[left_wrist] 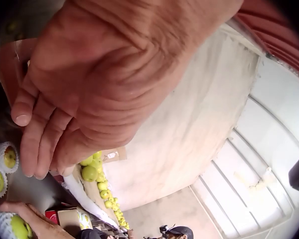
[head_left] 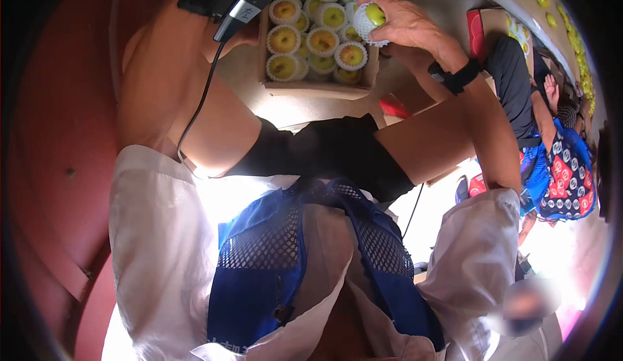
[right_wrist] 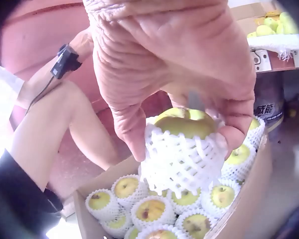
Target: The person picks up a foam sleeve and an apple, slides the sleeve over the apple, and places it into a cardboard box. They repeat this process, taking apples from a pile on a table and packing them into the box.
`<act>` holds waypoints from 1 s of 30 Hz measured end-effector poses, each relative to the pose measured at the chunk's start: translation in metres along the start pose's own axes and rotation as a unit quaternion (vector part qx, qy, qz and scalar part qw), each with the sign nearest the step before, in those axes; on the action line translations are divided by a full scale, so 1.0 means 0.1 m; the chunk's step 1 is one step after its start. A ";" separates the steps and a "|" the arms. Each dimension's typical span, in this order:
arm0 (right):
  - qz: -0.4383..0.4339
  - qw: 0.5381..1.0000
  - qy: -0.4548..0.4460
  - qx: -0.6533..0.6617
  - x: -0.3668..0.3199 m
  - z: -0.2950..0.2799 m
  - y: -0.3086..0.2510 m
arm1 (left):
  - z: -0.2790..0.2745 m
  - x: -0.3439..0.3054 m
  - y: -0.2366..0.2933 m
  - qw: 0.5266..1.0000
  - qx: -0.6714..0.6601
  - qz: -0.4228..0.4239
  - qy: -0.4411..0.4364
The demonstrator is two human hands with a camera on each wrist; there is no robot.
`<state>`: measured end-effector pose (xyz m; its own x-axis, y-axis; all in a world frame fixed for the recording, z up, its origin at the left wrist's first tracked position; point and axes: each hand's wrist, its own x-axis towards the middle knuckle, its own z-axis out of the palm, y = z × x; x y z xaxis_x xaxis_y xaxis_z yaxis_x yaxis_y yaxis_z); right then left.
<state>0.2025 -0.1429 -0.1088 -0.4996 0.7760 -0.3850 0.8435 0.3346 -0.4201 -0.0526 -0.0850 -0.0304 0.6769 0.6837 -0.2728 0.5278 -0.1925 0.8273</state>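
For handling a green apple (right_wrist: 187, 124) like this, we reckon a light pinch from the sides beats a squeeze: hold it through the white foam net (right_wrist: 182, 162) so the net doesn't slide off, and don't knock the fruit about, since it'd probably bruise. Our right hand (right_wrist: 174, 55) does roughly that, thumb on one side and fingers on the other, spread about as wide as the fruit and curled onto it, so the apple sits right under the palm. Our left hand (left_wrist: 99, 79) looks loose and relaxed, fingers bent a little, with nothing in it that we can see.

Just below the right hand, and off to its left, there's a cardboard carton (head_left: 318, 90) with netted apples (head_left: 322, 41) packed close together. Our held apple is over its right side; whether it touches the ones underneath, we can't tell.

Further out to the right of that hand, another person (head_left: 564, 186) in patterned clothing is near a red-sided box (head_left: 476, 33). Way past the left hand, loose green apples (left_wrist: 92, 173) lie in a long line, no nets that we can make out.
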 end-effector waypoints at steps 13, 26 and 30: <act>0.057 0.989 0.037 0.128 -0.29 0.26 0.13 | 0.98 0.44 -0.92 0.962 0.245 0.024 -0.114; 0.021 0.979 0.131 0.155 -0.62 0.19 0.16 | 2.28 0.30 -1.19 0.908 0.396 0.134 -0.021; -0.010 0.982 0.125 0.137 -0.64 0.20 0.12 | 2.36 0.36 -1.35 0.903 0.392 0.174 0.021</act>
<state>0.2405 -0.1993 -0.1053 -0.4226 0.8894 -0.1741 0.7315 0.2212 -0.6450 0.0216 -0.2006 -0.2678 0.8601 0.5091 -0.0310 0.4995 -0.8284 0.2534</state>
